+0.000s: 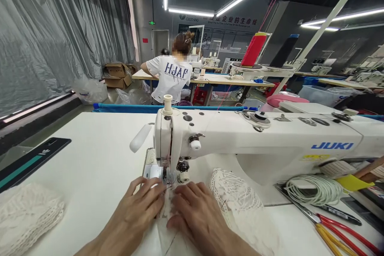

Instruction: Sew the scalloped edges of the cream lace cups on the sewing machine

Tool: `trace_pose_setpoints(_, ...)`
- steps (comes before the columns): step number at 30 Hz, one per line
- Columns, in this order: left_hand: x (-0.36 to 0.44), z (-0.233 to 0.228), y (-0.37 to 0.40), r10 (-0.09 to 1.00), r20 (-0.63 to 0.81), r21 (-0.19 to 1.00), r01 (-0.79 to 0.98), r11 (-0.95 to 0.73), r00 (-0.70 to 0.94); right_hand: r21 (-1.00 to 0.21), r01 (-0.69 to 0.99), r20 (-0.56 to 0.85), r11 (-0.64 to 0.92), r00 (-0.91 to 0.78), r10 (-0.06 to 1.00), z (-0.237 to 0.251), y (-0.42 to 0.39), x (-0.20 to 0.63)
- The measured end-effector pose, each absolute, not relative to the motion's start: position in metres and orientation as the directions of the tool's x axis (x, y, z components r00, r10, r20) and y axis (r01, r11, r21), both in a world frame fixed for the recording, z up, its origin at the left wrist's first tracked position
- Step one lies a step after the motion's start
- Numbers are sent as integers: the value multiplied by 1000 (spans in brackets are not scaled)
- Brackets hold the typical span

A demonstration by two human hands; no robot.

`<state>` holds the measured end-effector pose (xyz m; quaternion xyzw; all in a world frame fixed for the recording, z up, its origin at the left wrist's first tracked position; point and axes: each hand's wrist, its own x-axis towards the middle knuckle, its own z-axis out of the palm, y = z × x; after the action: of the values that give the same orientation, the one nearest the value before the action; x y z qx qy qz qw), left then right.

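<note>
Both hands lay flat on a strip of white lace (168, 212) that ran up the white surface (99, 156) to the needle of the sewing machine (255, 136). The left hand (136, 208) rested with its fingers spread and slightly curled, the tips pressing the lace just left of the presser foot (164, 176). The right hand (192, 210) lay beside it, palm down, fingers nearly touching those of the left; neither hand gripped anything, both only pinned the cloth down.

The lace looked thin, light and very soft, with an open weave that would likely stretch or snag if pulled. It seemed best handled with flat fingertips on either side of the seam line, close to the foot, not pinched at the edge. The rest of the piece was bunched in a loose heap (237, 196) right of the hands.

A second pile of lace (27, 216) sat at the near left. A coil of white cord (312, 190) and red-handled scissors (342, 232) lay to the right. A person in a white T-shirt (172, 78) worked at a farther table, back turned.
</note>
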<state>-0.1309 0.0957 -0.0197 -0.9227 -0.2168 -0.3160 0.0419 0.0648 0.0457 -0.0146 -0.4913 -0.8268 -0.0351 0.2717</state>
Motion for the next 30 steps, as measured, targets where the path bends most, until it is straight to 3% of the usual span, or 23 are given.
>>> trace_pose_setpoints(4, -129, -28, 108, 285, 625, -22, 382, -924, 726, -142, 845, 465, 515, -402, 789, -27, 52, 65)
trace_pose_setpoints(15, -131, -34, 131, 295, 651, -55, 431, -901, 699, -10, 803, 442, 596, -531, 723, -26, 78, 80)
trace_pose_setpoints(23, -133, -36, 128, 301, 637, -52, 429, -902, 710, 8, 783, 347, 622, -586, 733, -16, 74, 80)
trace_pose_setpoints(30, -130, -45, 121, 264, 645, 10, 337, -941, 717, -90, 719, 489, 689, -571, 660, -18, 61, 75)
